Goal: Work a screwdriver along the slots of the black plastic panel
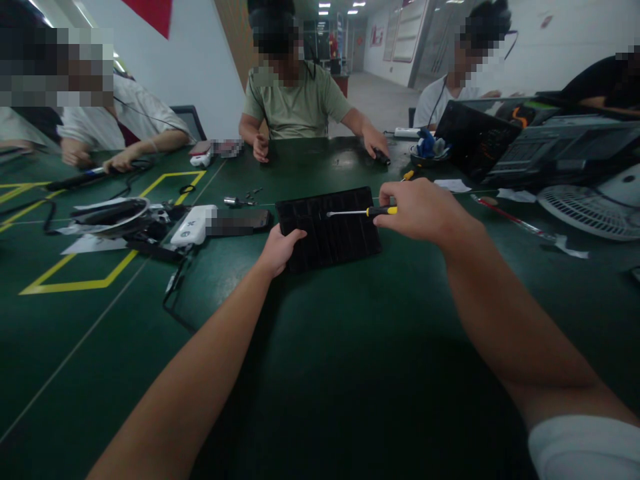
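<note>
A black, flat rectangular panel with ribs or slots across its face is tilted up in front of me over the green table. My left hand grips its left edge, thumb on the front and the other fingers behind. Held sideways in my right hand is a screwdriver with a yellow-and-black handle. Its metal shaft points left across the panel's face; whether the tip touches cannot be made out. Another yellow-and-black piece shows just behind my right hand, partly hidden by it.
Left of the panel lie a dark phone-like slab, a white device and a heap of parts with cables. Small metal bits lie behind. A white fan and computer casing stand right. Several people sit around.
</note>
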